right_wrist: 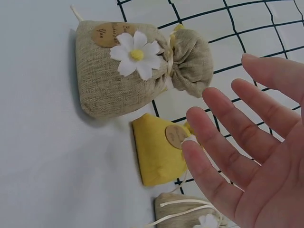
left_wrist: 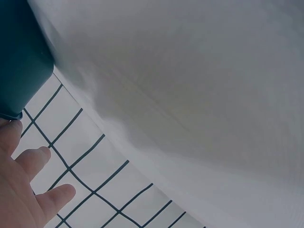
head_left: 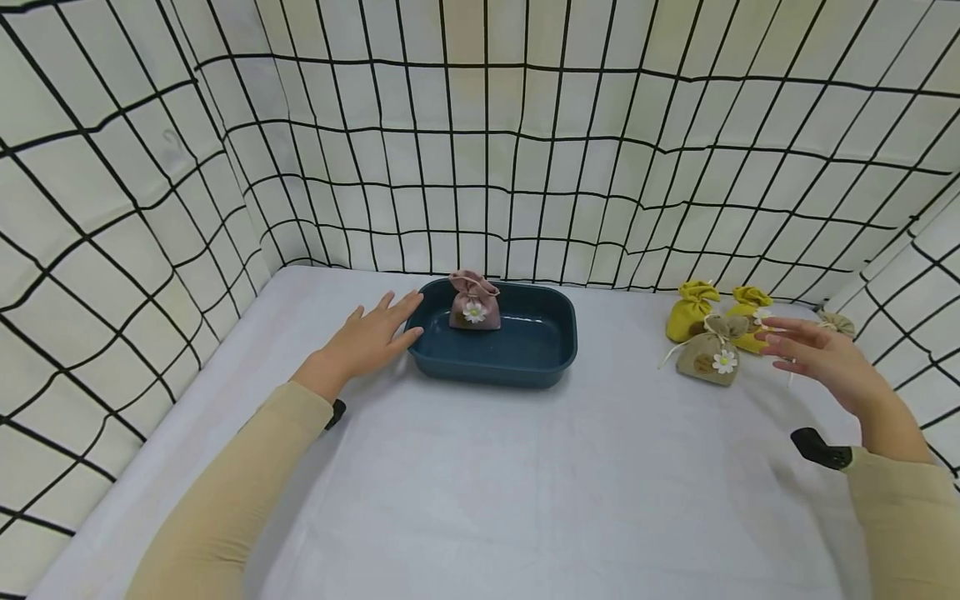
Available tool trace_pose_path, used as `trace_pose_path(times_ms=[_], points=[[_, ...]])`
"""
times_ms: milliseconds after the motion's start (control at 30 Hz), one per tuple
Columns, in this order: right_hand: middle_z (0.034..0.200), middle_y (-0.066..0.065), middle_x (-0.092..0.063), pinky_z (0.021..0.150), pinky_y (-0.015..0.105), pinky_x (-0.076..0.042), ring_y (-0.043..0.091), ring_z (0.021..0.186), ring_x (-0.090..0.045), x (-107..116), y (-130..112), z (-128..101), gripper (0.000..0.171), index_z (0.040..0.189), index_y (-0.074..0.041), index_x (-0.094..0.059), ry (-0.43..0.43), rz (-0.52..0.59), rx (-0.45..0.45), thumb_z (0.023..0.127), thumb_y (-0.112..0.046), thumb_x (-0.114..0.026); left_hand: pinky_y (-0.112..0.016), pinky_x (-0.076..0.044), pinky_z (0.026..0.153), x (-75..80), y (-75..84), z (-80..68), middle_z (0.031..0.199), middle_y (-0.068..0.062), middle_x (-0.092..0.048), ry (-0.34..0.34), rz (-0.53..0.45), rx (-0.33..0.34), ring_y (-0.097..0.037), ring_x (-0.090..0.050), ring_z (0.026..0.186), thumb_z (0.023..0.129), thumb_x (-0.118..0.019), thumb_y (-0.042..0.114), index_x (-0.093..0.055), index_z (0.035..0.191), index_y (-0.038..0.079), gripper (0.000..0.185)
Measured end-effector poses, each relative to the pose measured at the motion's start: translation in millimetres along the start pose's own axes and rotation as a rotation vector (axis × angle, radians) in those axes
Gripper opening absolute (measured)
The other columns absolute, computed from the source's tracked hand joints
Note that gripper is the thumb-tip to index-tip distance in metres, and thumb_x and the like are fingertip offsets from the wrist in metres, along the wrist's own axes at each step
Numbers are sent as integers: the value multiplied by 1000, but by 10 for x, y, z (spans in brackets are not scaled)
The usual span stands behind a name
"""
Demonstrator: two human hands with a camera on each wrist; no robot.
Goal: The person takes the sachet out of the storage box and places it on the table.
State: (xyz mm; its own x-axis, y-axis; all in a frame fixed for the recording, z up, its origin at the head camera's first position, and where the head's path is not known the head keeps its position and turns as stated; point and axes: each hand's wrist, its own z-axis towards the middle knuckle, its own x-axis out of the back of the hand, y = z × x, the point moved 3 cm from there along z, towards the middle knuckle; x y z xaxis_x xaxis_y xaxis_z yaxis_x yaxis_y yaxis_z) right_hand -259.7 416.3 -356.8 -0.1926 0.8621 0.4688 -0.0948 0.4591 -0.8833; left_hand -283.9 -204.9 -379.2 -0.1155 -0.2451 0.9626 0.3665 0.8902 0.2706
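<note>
A pink drawstring pouch (head_left: 476, 305) with a white flower stands in the left part of a dark blue basin (head_left: 495, 371). My left hand (head_left: 369, 335) lies at the basin's left rim, fingers spread and touching it. Over the pouches on the right hovers my right hand (head_left: 828, 360), its fingers extended and nothing held. Nearest to it are a beige pouch (right_wrist: 121, 78) with a white flower and a yellow pouch (right_wrist: 159, 156). Another yellow pouch (head_left: 686, 315) stands behind the beige one. A second beige pouch (right_wrist: 178, 214) is partly hidden by the right hand in the head view.
A white cloth (head_left: 525, 492) covers the table. White walls with a black wire grid (head_left: 487, 183) rise along the back and both sides, close behind the basin and the pouches.
</note>
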Motion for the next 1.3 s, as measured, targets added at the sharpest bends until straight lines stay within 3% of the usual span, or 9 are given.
trace_pose_path(times_ms=[167, 433, 767, 1000, 1100, 1167, 1300], points=[[111, -32, -64, 78, 11, -53, -8, 96, -64, -9, -80, -11, 29, 121, -41, -58, 50, -35, 9, 108, -15, -56, -72, -8, 116, -2, -10, 5, 171, -9, -15, -3, 2, 1, -39, -8, 156, 111, -43, 43, -16, 166, 14, 68], [106, -29, -66, 75, 11, -53, -9, 95, -66, -74, -318, -21, 17, 121, -32, -62, 192, -31, 31, 107, -23, -58, -73, -9, 116, -5, -7, 7, 171, -10, -16, -3, 0, 0, -39, -9, 155, 111, -42, 44, -17, 166, 13, 69], [102, -22, -71, 77, 9, -53, -5, 91, -68, -255, -645, 3, 21, 115, -25, -71, 293, 37, 137, 105, -10, -60, -73, -9, 116, 5, 7, 1, 171, -10, -16, 8, -4, 1, -39, -8, 155, 111, -43, 42, -16, 166, 13, 68], [99, -20, -72, 79, 13, -54, -1, 90, -68, -427, -772, 47, 17, 115, -11, -73, 315, 9, 203, 104, -9, -61, -73, -9, 116, 16, 18, 0, 170, -10, -16, 5, -5, 1, -39, -8, 155, 111, -43, 42, -16, 166, 13, 68], [98, -19, -72, 78, 12, -54, 0, 89, -68, -492, -809, 69, 16, 113, -11, -74, 317, 2, 216, 104, -8, -61, -73, -9, 116, 15, 15, 0, 171, -10, -16, 5, -4, 1, -39, -8, 155, 111, -43, 42, -16, 166, 13, 68], [98, -17, -73, 79, 12, -53, 0, 90, -68, -536, -828, 83, 18, 112, -13, -75, 303, 14, 227, 104, -6, -61, -73, -9, 116, 15, 13, -3, 171, -10, -16, 5, -3, 2, -39, -8, 155, 111, -44, 41, -16, 166, 13, 68], [98, -12, -74, 80, 11, -53, 2, 90, -69, -650, -856, 108, 17, 111, -7, -74, 260, 113, 260, 103, -2, -61, -73, -8, 116, 20, 16, -7, 171, -10, -15, 4, -2, 3, -39, -8, 155, 111, -44, 41, -16, 166, 13, 68]])
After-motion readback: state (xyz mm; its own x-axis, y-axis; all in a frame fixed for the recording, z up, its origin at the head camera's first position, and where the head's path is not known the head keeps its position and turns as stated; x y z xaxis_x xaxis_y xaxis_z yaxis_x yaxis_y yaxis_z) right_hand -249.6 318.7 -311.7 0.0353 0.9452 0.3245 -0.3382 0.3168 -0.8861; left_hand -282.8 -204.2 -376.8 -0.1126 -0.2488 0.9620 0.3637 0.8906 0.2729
